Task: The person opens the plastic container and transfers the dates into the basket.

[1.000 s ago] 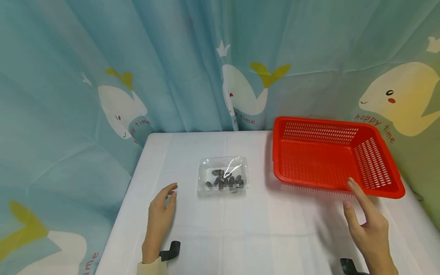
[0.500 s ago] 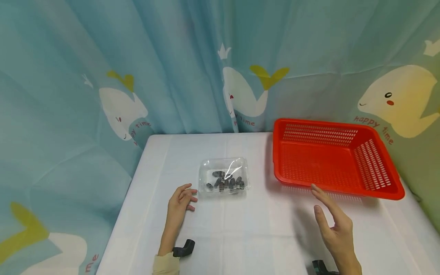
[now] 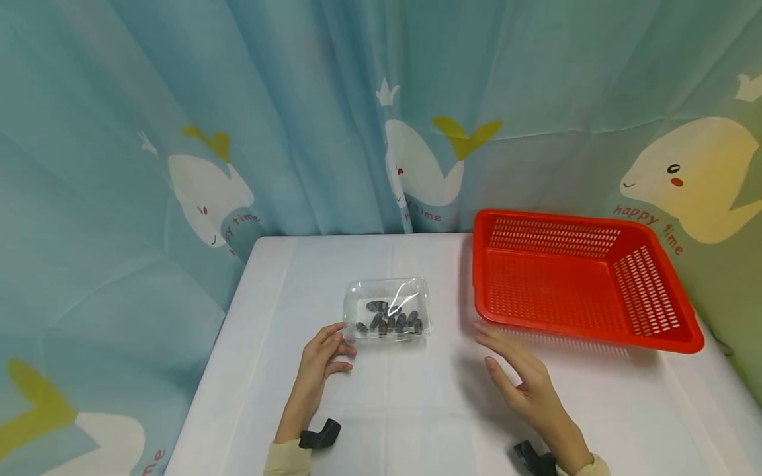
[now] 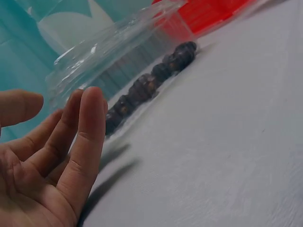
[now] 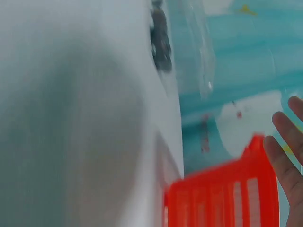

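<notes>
A clear plastic clamshell box (image 3: 387, 291) stands on the white table, holding several small, dark, oval, wrinkled pieces (image 3: 391, 323). My left hand (image 3: 318, 363) is at the box's near left corner, its fingertips right at the edge and its fingers relaxed. In the left wrist view, the thumb and fingers are spread in front of the box (image 4: 128, 56), with the dark pieces (image 4: 147, 87) showing through its side. My right hand (image 3: 526, 383) is over the table between the box and the red basket (image 3: 586, 336), fingers extended and holding nothing.
The red perforated plastic basket stands at the table's back right, with bare red floor showing inside. A blue-green curtain (image 3: 321, 132) with whale prints hangs behind and left of the table. White cloth (image 3: 417, 423) covers the tabletop. Black wrist mounts (image 3: 320, 435) sit at both wrists.
My left hand has moved right, up to the box's corner. My right hand has moved left from in front of the basket toward the box. Box and basket have stayed in place.
</notes>
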`<state>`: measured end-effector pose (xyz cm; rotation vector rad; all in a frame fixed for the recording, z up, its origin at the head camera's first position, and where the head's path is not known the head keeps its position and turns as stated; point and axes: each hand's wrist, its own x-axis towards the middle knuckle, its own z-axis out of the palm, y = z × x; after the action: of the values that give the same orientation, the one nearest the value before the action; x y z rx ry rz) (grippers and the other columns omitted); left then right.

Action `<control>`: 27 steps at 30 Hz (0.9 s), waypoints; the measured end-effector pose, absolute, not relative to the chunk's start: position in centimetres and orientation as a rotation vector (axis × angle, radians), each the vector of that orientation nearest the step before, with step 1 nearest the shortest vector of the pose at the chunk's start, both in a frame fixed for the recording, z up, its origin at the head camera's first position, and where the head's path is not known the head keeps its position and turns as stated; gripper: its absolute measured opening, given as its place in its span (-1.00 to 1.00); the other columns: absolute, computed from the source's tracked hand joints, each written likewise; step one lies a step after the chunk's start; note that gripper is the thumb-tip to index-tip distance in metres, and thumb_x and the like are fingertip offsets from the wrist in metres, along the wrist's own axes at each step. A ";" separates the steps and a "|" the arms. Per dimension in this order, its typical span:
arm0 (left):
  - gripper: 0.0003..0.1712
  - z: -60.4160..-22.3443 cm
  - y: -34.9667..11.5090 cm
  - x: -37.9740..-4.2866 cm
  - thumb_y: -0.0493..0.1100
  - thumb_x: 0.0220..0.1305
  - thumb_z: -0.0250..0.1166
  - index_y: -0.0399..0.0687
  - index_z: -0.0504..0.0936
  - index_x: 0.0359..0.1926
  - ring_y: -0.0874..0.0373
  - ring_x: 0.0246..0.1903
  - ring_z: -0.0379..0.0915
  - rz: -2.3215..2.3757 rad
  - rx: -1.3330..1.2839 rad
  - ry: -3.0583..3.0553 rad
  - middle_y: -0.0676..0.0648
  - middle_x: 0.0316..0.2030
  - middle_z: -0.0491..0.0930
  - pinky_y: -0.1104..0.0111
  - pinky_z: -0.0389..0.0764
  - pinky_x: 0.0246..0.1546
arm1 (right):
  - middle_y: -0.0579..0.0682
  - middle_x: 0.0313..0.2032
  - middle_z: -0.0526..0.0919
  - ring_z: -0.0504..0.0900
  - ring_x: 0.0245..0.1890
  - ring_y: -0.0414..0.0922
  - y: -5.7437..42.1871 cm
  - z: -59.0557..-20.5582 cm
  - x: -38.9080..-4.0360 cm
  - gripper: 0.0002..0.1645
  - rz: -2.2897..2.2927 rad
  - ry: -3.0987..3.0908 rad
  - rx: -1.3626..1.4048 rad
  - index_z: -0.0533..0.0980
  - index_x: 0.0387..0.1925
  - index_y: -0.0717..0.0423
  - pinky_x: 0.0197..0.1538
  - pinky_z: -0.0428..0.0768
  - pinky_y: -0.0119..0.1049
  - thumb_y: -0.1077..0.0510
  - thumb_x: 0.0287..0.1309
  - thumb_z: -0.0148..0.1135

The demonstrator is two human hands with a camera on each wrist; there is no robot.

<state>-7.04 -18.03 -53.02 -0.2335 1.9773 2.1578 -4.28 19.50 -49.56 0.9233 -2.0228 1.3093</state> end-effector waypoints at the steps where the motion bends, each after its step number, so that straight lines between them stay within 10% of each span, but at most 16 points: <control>1: -0.47 -53.0 -18.0 -7.1 0.01 0.61 0.12 -0.20 0.42 0.41 0.19 -0.17 0.70 2.153 -0.226 1.972 -0.04 -0.09 0.66 0.36 0.77 -0.26 | 0.30 0.23 0.65 0.56 0.38 -0.06 19.2 -49.6 -4.4 -0.62 1.291 -2.031 0.954 0.59 0.15 0.44 0.53 0.37 -0.38 0.30 0.39 0.26; 17: -0.48 -53.4 -17.5 -6.9 -0.07 0.58 0.15 -0.27 0.37 0.38 0.20 -0.21 0.64 2.245 -0.252 1.835 0.01 -0.12 0.63 0.41 0.73 -0.29 | 0.02 0.26 0.67 0.62 0.29 -0.05 13.9 -49.6 -7.3 -0.61 1.094 -2.208 1.230 0.57 0.29 0.02 0.51 0.35 -0.44 0.09 0.56 0.10; 27: -0.48 -53.4 -17.8 -7.1 -0.06 0.58 0.16 -0.26 0.38 0.38 0.21 -0.18 0.65 2.275 -0.205 1.780 -0.03 -0.09 0.65 0.42 0.73 -0.28 | 0.06 0.28 0.65 0.57 0.33 -0.03 12.0 -49.8 -9.4 -0.51 0.977 -2.227 1.305 0.60 0.22 0.13 0.54 0.33 -0.37 0.30 0.24 0.36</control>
<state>-7.10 -17.83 -53.42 -0.2047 1.7803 2.2749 -9.44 11.95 -49.84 1.3052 -2.2266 0.9765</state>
